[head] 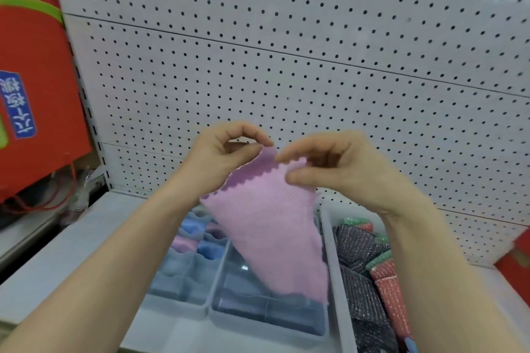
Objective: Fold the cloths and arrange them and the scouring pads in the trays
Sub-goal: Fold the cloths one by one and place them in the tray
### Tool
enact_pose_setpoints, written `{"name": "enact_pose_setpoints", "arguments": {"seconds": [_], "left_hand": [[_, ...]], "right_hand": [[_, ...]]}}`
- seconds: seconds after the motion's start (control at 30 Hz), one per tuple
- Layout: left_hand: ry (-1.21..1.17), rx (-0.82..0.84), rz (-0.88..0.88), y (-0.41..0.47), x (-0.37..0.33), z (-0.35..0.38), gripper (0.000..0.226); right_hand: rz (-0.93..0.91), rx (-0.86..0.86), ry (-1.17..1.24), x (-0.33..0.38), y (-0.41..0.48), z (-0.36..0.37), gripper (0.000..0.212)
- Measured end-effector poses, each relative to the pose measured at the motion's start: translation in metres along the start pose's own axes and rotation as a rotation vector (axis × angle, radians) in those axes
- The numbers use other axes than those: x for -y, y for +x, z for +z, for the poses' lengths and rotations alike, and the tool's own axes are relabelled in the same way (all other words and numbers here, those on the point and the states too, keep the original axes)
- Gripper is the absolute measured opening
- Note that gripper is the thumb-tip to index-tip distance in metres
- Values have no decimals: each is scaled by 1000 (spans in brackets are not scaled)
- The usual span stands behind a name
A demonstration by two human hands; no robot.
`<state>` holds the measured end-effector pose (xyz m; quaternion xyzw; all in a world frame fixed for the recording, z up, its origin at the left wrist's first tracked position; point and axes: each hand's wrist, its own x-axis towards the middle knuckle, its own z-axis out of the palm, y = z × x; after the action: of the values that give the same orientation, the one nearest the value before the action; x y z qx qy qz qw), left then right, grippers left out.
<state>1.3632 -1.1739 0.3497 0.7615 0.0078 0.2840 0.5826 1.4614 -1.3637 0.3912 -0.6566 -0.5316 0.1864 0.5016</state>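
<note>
Before a white pegboard (286, 51), left hand (223, 152) and right hand (332, 166) pinch the top edge of an unfolded pink cloth (272, 223) above the trays (220, 272); folded cloths (186, 241) at 7 o'clock and scouring pads (358, 246) at 4 o'clock seem placed.

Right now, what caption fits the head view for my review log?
Left hand and right hand pinch the top edge of a pink cloth above trays of folded cloths and scouring pads.

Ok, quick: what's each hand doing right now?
Left hand: pinching the pink cloth at its top corner.
Right hand: pinching the same cloth's scalloped top edge.
</note>
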Motion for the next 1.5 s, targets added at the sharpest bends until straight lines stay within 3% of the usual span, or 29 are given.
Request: {"name": "enact_pose_setpoints", "arguments": {"seconds": [0.17,0.3,0.47,0.67,0.87,1.07,1.17,1.33,1.43,1.5], "left_hand": [[-114,19,14,-5,-12,6,22],[-114,50,43,-9,-15,4,15],[-35,94,96,-12,-15,-1,20],[-105,31,-9,-14,-15,2,37],[-217,24,-132,-15,-8,9,12],[-260,46,-134,-17,-8,10,40],[-245,67,-127,-19,-6,10,36],[-228,120,-180,-21,13,3,33],[46,300,-118,-41,23,-5,85],[221,236,-93,-49,25,1,95]], "right_hand": [[26,-223,66,3,9,17,32],[39,-296,30,2,10,23,30],[69,-284,65,-2,13,22,28],[60,-273,34,-7,12,22,32],[16,-278,-75,-9,11,24,22],[-2,-281,-154,-17,11,21,18],[-6,-253,-209,-20,11,20,10],[55,-345,-211,-26,12,14,6],[80,-403,-200,-30,12,7,7],[97,-439,-193,-31,13,4,8]]}}
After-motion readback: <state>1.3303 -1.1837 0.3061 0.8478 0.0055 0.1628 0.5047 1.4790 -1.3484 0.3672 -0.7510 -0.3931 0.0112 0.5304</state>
